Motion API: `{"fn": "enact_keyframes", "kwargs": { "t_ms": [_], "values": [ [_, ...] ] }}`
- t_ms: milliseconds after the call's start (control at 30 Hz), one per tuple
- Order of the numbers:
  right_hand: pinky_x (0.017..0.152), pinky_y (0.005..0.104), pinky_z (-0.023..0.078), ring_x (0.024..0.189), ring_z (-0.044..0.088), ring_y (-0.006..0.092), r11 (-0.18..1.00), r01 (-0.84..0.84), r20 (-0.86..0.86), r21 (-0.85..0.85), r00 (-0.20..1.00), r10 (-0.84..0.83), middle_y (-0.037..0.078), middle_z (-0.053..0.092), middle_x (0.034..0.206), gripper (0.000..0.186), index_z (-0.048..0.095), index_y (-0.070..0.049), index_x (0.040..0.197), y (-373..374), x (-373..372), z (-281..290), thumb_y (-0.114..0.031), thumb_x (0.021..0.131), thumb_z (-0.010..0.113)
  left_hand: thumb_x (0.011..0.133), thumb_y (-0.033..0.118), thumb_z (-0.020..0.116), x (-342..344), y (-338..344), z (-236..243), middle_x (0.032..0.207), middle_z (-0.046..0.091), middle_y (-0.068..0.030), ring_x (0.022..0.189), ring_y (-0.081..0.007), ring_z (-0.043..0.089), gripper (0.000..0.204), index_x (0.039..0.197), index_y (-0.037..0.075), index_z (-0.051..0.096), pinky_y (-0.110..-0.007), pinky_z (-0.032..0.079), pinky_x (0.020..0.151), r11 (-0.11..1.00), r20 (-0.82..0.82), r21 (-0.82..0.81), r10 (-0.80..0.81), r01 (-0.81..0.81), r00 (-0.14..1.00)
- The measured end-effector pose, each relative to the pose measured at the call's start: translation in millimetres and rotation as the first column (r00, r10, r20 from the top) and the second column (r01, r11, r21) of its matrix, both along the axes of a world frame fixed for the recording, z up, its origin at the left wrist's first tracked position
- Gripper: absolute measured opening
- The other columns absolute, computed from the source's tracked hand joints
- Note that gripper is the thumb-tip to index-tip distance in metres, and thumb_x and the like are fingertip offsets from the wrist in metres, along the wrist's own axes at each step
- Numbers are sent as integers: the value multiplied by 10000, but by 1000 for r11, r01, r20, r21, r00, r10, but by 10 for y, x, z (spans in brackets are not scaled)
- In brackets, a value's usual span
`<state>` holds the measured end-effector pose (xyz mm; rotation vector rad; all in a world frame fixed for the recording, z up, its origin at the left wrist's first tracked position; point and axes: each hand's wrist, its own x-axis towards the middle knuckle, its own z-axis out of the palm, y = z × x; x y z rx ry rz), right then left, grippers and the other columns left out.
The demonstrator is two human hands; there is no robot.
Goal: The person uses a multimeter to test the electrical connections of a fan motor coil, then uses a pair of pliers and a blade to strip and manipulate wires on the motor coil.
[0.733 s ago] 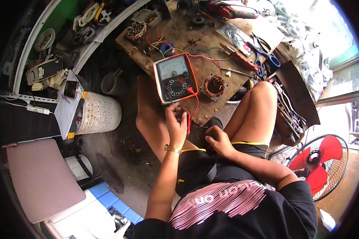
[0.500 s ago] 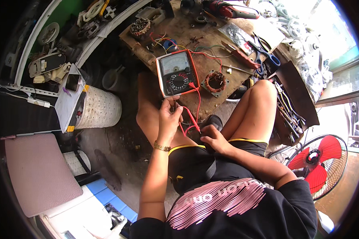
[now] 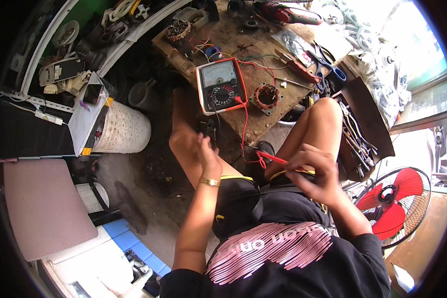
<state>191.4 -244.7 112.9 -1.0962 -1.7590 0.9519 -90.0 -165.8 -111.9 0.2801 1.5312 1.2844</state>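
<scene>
Over my lap, my right hand is closed on a red test probe, which points left; its red lead loops back to the meter. My left hand is raised above my left thigh, its fingers blurred. Just beyond its fingertips is a dark, clip-like piece near a thin black lead; whether the fingers touch it I cannot tell. An analog multimeter with a red-orange case lies at the table's near edge. Right of it sits a motor stator with copper windings.
The wooden table also bears loose wires, blue-handled scissors, a red power tool and another wound coil. An open toolbox is at my right, with a red-bladed fan nearer. A white bucket stands left.
My right hand has lifted and moved right, and the red probe is now in it. My left hand has dropped slightly nearer and no longer holds the red lead. The dark clip-like piece now shows.
</scene>
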Motion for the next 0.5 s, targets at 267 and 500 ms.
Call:
{"fn": "enact_keyframes", "kwargs": {
  "t_ms": [267, 500],
  "values": [
    [615, 424, 487, 735, 537, 218, 943, 138, -632, 302, 769, 90, 30, 550, 771, 237, 618, -157, 788, -330, 389, 632, -317, 938, 708, 1007, 397, 462, 914, -235, -929, 1374, 617, -125, 1308, -352, 556, 456, 1356, 120, 555, -697, 379, 1061, 830, 707, -467, 142, 306, 693],
    [250, 290, 370, 366, 400, 121, 954, -107, -960, 279, -11, 280, 48, 449, 568, 174, 470, -76, 981, -598, 1153, 1042, -111, 1100, 347, 894, 41, 498, 1093, -397, -610, 1036, 641, -32, 915, -190, 658, 508, 1388, 134, 570, -425, 525, 803, 822, 725, -266, -173, 503, 666]
  ]
}}
